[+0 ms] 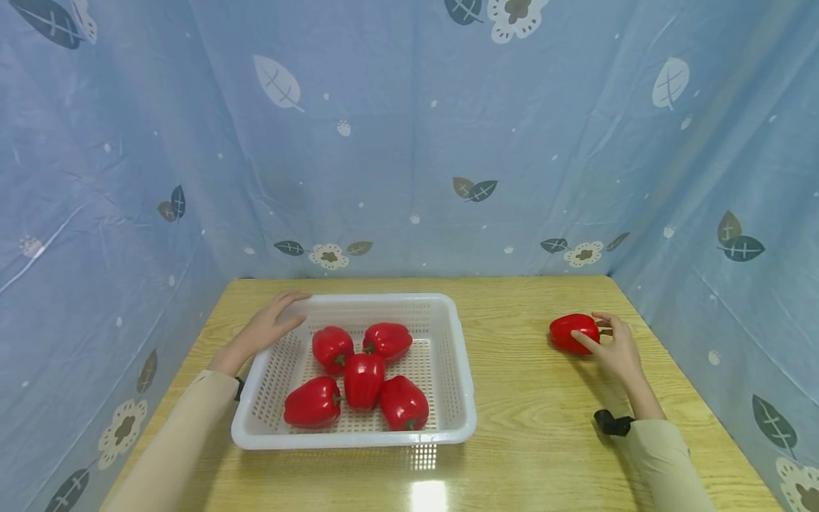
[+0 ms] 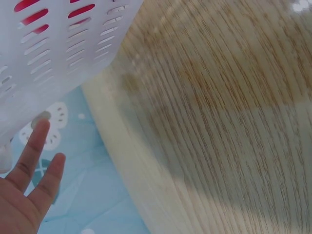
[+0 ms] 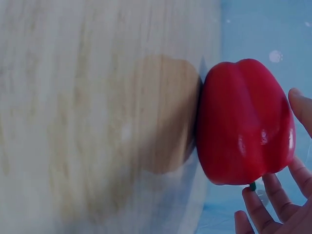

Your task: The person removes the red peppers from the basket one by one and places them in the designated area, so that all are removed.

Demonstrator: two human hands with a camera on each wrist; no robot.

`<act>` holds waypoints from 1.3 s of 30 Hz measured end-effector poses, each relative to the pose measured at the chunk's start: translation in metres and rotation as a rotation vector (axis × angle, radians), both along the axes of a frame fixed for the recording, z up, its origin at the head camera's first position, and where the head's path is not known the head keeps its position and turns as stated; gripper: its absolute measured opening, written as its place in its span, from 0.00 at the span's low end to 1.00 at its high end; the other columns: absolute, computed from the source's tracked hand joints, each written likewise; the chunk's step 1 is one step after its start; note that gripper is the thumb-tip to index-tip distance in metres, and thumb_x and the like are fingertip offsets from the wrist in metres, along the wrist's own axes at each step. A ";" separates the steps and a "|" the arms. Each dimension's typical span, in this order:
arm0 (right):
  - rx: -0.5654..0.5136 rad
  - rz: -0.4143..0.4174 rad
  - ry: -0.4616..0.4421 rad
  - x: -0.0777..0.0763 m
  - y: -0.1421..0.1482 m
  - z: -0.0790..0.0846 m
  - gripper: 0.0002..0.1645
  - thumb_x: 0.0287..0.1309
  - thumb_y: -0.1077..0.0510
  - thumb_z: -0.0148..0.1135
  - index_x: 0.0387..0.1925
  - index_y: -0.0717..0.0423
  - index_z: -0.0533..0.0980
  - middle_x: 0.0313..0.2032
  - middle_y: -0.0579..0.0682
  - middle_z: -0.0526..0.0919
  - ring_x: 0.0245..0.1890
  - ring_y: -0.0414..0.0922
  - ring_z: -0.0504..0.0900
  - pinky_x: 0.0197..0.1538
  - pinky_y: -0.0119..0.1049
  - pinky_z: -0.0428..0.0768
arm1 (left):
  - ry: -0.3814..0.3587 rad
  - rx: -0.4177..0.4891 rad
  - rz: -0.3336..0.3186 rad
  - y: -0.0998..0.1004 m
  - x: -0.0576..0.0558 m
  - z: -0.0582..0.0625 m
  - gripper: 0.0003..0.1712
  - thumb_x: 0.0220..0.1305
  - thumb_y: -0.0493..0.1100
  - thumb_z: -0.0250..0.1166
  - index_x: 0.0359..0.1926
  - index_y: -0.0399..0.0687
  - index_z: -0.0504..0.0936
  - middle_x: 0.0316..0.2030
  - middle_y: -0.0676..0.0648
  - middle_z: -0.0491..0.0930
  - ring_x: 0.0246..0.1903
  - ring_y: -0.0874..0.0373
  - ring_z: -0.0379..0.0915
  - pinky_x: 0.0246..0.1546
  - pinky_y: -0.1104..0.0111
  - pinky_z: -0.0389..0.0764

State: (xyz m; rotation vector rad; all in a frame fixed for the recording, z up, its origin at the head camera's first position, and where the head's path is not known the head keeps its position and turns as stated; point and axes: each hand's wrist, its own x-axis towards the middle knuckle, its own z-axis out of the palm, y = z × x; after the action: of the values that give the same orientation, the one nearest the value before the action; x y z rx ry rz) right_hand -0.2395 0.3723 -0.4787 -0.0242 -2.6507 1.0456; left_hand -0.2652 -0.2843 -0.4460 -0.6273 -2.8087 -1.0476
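A white plastic basket (image 1: 469, 384) with perforated walls holds several red bell peppers (image 1: 365, 382). At its back left corner, my left hand (image 1: 271, 327) reaches over the rim with its fingers spread; in the left wrist view two fingers (image 2: 33, 151) extend beside the basket's outer wall (image 2: 58, 73). One more red bell pepper (image 1: 568, 333) lies on its side on the table at the right, its green stem toward my right hand (image 1: 617, 348). In the right wrist view, the thumb (image 3: 300, 105) is beside this pepper (image 3: 243, 122) and loosely bent fingers (image 3: 258, 214) spread near its stem end.
The light wood-grain table (image 1: 525, 405) bears the basket on its left half. Blue patterned curtains (image 1: 409, 142) hang behind it and along both sides. A black wrist device (image 1: 613, 424) sits at the right sleeve.
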 end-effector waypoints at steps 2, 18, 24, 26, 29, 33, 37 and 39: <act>0.008 0.002 0.006 -0.001 0.001 0.003 0.40 0.55 0.44 0.62 0.61 0.65 0.62 0.53 0.69 0.66 0.50 0.65 0.66 0.46 0.60 0.69 | 0.003 -0.002 0.002 0.000 0.000 0.000 0.28 0.66 0.51 0.56 0.66 0.54 0.64 0.65 0.43 0.60 0.62 0.43 0.58 0.55 0.38 0.64; 0.107 0.047 0.094 -0.018 -0.020 0.032 0.37 0.53 0.44 0.65 0.58 0.62 0.67 0.52 0.67 0.70 0.52 0.63 0.66 0.49 0.60 0.66 | -0.004 -0.002 0.001 -0.001 -0.001 0.000 0.29 0.66 0.53 0.55 0.66 0.54 0.64 0.65 0.43 0.60 0.62 0.42 0.57 0.57 0.38 0.62; 0.125 0.086 0.126 -0.023 -0.040 0.042 0.36 0.52 0.46 0.65 0.57 0.63 0.69 0.50 0.67 0.71 0.51 0.63 0.66 0.49 0.60 0.65 | -0.002 -0.004 0.003 0.000 0.000 0.001 0.29 0.66 0.52 0.55 0.66 0.54 0.64 0.65 0.42 0.59 0.62 0.42 0.57 0.56 0.38 0.63; 0.127 0.099 0.139 -0.026 -0.046 0.042 0.35 0.52 0.46 0.65 0.56 0.63 0.69 0.50 0.66 0.71 0.51 0.63 0.66 0.49 0.59 0.67 | -0.003 -0.006 0.003 0.001 0.001 0.002 0.28 0.66 0.51 0.56 0.66 0.54 0.64 0.65 0.41 0.59 0.62 0.42 0.57 0.56 0.38 0.63; 0.133 0.111 0.141 -0.030 -0.056 0.043 0.35 0.52 0.44 0.65 0.56 0.62 0.70 0.50 0.65 0.72 0.50 0.62 0.67 0.49 0.58 0.68 | -0.004 -0.003 0.004 0.001 0.002 0.003 0.28 0.65 0.49 0.56 0.65 0.53 0.64 0.65 0.41 0.59 0.62 0.42 0.57 0.56 0.38 0.63; 0.149 0.141 0.135 -0.033 -0.070 0.046 0.35 0.53 0.43 0.65 0.56 0.60 0.70 0.50 0.64 0.73 0.50 0.61 0.68 0.49 0.58 0.66 | -0.004 0.001 0.006 0.001 0.003 0.004 0.28 0.65 0.49 0.57 0.65 0.53 0.65 0.65 0.43 0.60 0.63 0.42 0.57 0.57 0.39 0.62; 0.148 0.182 0.154 -0.036 -0.083 0.048 0.35 0.52 0.45 0.66 0.56 0.59 0.71 0.50 0.63 0.73 0.49 0.59 0.69 0.48 0.57 0.67 | 0.007 -0.004 0.002 0.001 0.002 0.003 0.28 0.65 0.51 0.56 0.65 0.53 0.65 0.65 0.43 0.60 0.63 0.42 0.57 0.57 0.39 0.61; 0.148 0.197 0.164 -0.038 -0.090 0.049 0.35 0.51 0.45 0.67 0.56 0.58 0.71 0.50 0.62 0.74 0.49 0.58 0.69 0.48 0.56 0.68 | 0.010 -0.006 0.001 0.001 0.002 0.003 0.28 0.65 0.51 0.56 0.65 0.53 0.65 0.65 0.42 0.60 0.63 0.42 0.57 0.57 0.38 0.61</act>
State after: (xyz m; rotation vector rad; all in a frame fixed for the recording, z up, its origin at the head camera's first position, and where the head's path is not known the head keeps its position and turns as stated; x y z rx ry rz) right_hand -0.2775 0.2820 -0.4294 0.3455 -2.6105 0.8631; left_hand -0.2633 -0.2838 -0.4433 -0.6300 -2.8048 -1.0336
